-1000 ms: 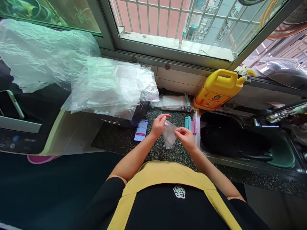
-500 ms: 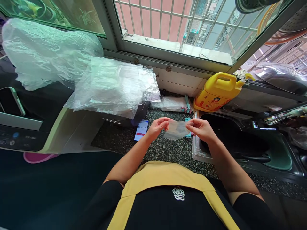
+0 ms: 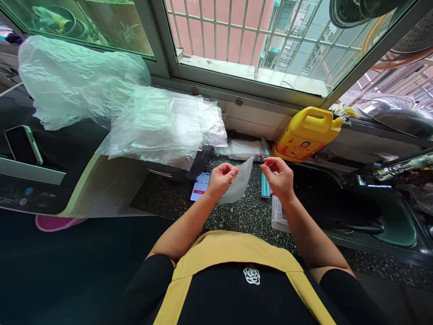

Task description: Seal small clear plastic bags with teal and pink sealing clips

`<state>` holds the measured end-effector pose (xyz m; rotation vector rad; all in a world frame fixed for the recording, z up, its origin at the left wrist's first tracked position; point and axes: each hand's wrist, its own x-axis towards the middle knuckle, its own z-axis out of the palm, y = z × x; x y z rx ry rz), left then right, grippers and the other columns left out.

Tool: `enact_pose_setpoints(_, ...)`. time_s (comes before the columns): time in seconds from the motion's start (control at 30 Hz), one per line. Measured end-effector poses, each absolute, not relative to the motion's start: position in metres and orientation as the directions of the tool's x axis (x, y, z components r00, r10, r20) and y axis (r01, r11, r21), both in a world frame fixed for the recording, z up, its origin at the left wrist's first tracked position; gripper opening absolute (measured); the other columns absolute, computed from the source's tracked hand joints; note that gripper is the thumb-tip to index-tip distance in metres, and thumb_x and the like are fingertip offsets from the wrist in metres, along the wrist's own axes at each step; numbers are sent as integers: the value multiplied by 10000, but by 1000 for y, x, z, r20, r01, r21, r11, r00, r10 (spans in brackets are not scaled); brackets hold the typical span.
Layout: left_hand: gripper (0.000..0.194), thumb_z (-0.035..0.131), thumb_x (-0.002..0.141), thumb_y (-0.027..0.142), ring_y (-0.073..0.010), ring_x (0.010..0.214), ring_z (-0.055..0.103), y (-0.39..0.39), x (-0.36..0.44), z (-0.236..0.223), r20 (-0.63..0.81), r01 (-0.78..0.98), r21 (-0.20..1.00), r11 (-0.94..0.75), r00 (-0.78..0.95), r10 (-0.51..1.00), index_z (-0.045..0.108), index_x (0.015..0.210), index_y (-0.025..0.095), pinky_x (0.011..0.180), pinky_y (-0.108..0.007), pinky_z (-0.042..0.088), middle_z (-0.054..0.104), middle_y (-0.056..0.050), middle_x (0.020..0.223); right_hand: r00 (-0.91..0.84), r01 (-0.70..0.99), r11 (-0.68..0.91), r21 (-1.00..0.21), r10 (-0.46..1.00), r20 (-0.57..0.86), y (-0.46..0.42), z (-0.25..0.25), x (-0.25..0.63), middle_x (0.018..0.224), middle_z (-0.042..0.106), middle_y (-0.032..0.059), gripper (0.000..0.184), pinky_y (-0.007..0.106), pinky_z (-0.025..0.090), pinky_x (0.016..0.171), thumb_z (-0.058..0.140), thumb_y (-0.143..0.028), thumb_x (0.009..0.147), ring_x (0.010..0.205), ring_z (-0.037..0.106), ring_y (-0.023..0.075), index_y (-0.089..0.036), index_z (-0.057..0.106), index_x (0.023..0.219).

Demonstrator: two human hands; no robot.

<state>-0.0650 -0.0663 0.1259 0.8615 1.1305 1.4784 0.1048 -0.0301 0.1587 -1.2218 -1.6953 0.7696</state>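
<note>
Nearest the body, the left hand (image 3: 221,177) pinched one edge of a small clear plastic bag (image 3: 237,185), thumb and fingers closed on it, so that the bag hung tilted over the speckled counter (image 3: 243,216). The right hand (image 3: 278,176) was just beside the bag's upper corner, its fingertips curled together; whether they touched the plastic could not be told. The bag looked flat and empty, so the handling of this one seemed at an early point, with nothing yet in it or fastened on it. Just beyond the hands lay a phone (image 3: 200,185) showing a timer, and a few green and pink clips (image 3: 264,184) near the right hand. Further back a stack of flat clear bags (image 3: 238,148) rested against the wall, a sign that much work was perhaps left. A yellow jug (image 3: 306,134) stood by the sink (image 3: 389,221), and big plastic sheets (image 3: 135,117) covered the appliance at left
</note>
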Motion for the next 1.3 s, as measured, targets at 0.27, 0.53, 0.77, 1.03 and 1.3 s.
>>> enact_pose_setpoints(0.27, 338, 641, 670, 473, -70, 527, 416, -76, -65, 131, 248, 86, 968, -236, -194, 949, 553, 581, 160, 517, -215, 344, 493, 19, 557, -382, 264, -25, -964, 915, -128, -30, 167, 86, 489, 507, -8, 489, 205, 329, 431, 561, -639, 651, 440, 412, 66, -157, 576, 570)
enact_pose_setpoints(0.53, 266, 601, 742, 387, -77, 527, 410, -80, -64, 127, 416, 311, 875, -370, -97, 904, 568, 587, 173, 511, -220, 332, 498, 10, 572, -441, 411, -28, -911, 869, -225, -24, 169, 86, 428, 465, -31, 300, 200, 269, 402, 593, -405, 633, 405, 371, 55, -165, 506, 476)
enact_pose_setpoints(0.77, 245, 610, 736, 366, -82, 535, 422, -78, -80, 138, 423, 271, 887, -374, -153, 893, 572, 596, 168, 539, -226, 344, 501, 10, 566, -464, 537, 217, -815, 883, -70, -20, 177, 93, 449, 428, -48, 195, 216, 252, 446, 508, -285, 665, 444, 346, 64, -180, 476, 504)
enact_pose_setpoints(1.03, 218, 566, 772, 331, -98, 644, 465, -71, -107, 160, 463, 324, 870, -372, -276, 842, 542, 622, 173, 597, -225, 394, 514, -8, 672, -450, 771, 533, -349, 843, 294, -9, 205, 108, 607, 597, 4, 124, 239, 325, 532, 505, -254, 717, 574, 494, 125, -198, 567, 625)
enact_pose_setpoints(1.3, 206, 459, 860, 363, -70, 528, 492, -70, -140, 204, 436, 247, 895, -371, -316, 843, 486, 759, 186, 528, -198, 428, 465, 24, 546, -542, 616, 771, -160, 562, 625, 10, 251, 99, 745, 620, 38, 110, 293, 427, 682, 469, -204, 802, 716, 557, 160, -203, 578, 786)
